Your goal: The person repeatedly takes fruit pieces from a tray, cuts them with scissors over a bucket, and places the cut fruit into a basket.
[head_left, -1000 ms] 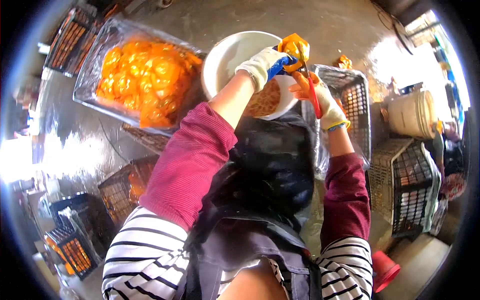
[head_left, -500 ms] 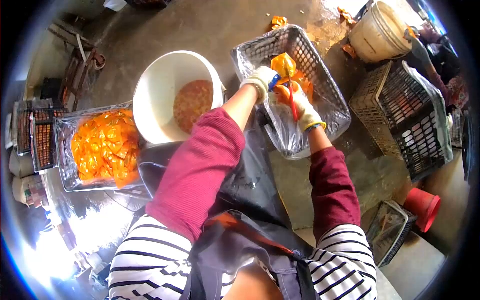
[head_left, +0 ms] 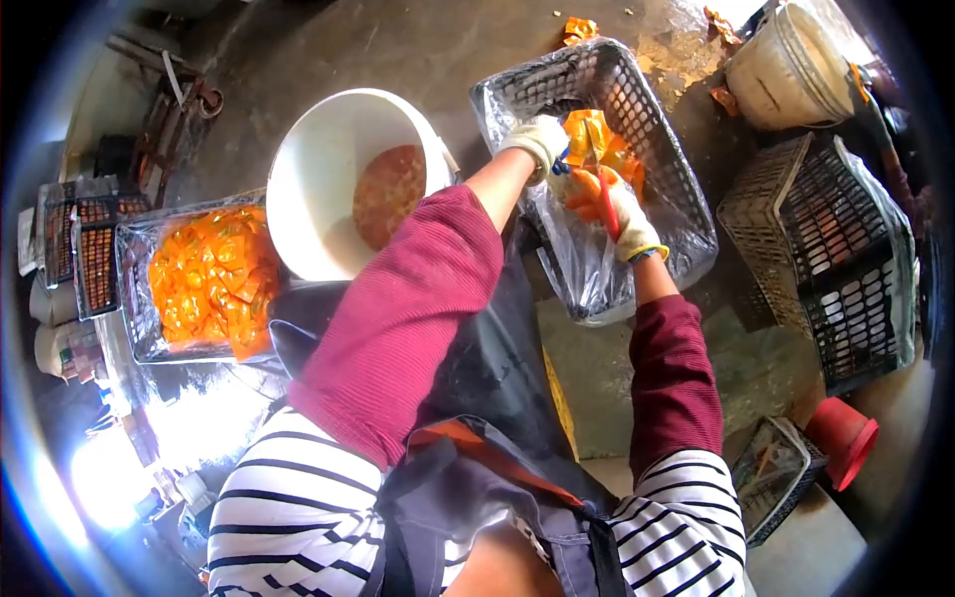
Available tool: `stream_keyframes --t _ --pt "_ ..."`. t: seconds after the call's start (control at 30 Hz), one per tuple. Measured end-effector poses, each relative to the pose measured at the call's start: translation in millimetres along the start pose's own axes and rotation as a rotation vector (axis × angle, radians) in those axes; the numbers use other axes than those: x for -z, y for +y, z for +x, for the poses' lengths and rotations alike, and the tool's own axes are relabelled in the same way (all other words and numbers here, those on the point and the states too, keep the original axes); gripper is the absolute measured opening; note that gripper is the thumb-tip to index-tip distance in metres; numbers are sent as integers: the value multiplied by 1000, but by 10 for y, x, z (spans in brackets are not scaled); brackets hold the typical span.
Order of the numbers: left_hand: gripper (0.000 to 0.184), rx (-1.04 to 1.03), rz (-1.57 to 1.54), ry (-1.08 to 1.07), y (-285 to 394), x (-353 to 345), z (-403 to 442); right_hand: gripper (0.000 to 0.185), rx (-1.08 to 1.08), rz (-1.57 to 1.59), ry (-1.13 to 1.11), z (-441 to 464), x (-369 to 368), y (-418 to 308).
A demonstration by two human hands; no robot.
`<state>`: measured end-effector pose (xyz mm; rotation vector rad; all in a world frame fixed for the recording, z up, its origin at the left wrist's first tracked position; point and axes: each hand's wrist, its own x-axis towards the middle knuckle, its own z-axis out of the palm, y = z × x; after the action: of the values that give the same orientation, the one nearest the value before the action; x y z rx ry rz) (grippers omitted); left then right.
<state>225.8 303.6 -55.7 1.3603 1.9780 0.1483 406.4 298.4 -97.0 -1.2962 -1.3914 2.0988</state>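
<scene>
My left hand [head_left: 538, 144], in a pale work glove with blue at the fingers, is closed on a shiny orange plastic packet [head_left: 587, 129] over the lined black crate [head_left: 681, 169]. In my right hand [head_left: 629, 221], gloved in white with orange fingers, is a red-handled cutting tool [head_left: 608, 204]. Its thin dark blade points up against the packet; knife or scissors, I cannot tell. More orange wrapping [head_left: 627, 164] lies in the crate behind. Left of my hands stands a white bucket [head_left: 308, 189] with reddish-brown, lumpy contents [head_left: 388, 194].
At left, a plastic-lined crate [head_left: 139, 343] holds a heap of orange packets [head_left: 214, 279]. To the right are a dirty white bucket [head_left: 786, 75], black crates [head_left: 846, 259], a red bucket [head_left: 841, 438] and a partly visible person [head_left: 895, 149]. Orange scraps [head_left: 580, 30] litter the wet floor.
The view has shifted slightly, so the crate sits a little farther right. The orange packet is lower and more crumpled between my hands; both hands keep their holds.
</scene>
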Motion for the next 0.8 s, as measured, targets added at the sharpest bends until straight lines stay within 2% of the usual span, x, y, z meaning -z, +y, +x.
stream_keyframes --t 0.03,0.07,0.17,0.23,0.27,0.33,0.4,0.47,0.53,0.57,0.6,0.67,0.7,0.73,0.8 --pt "33 16 -66 134 -93 -118 106 35 -50 -50 -9 -84 25 -101" --pt "33 12 -77 150 -87 -96 69 36 -102 -99 -17 -124 48 -129" --pt "33 -17 -162 219 -200 -210 182 37 -63 -163 -3 -186 88 -175" --pt "30 48 -366 110 -348 -303 437 37 -52 -239 6 -144 87 -223" --pt "30 82 -466 56 -330 -257 415 38 -59 -95 -10 -127 78 -216" --pt "39 -5 -1513 -206 -375 -279 206 39 -68 192 -47 -75 44 -219" --pt "41 0 -1734 -275 -306 -273 135 42 -97 179 -83 -22 -14 -275" --pt "40 -216 -1643 -168 -270 -299 167 40 -82 197 -92 -15 -137 -314" --pt "39 -172 -1665 -171 -306 -375 384 41 -70 314 -94 12 -235 -268" --pt "37 -78 -1649 -136 -215 -246 209 40 -48 213 -81 -45 -288 -350" --pt "35 -217 -1626 -88 -276 -245 224 38 -25 112 -73 -105 -340 -447" --pt "32 -244 -1711 -73 -420 -185 276 37 -26 62 -88 -99 -416 -517" --pt "29 -221 -1937 -61 -347 -31 58 37 -22 37 -104 -75 -486 -554" --pt "27 -217 -1967 36 -375 97 -79 39 7 4 -153 -31 -542 -588" --pt "26 -249 -2037 100 -643 292 -205 43 65 -139 -191 -113 -807 -837"
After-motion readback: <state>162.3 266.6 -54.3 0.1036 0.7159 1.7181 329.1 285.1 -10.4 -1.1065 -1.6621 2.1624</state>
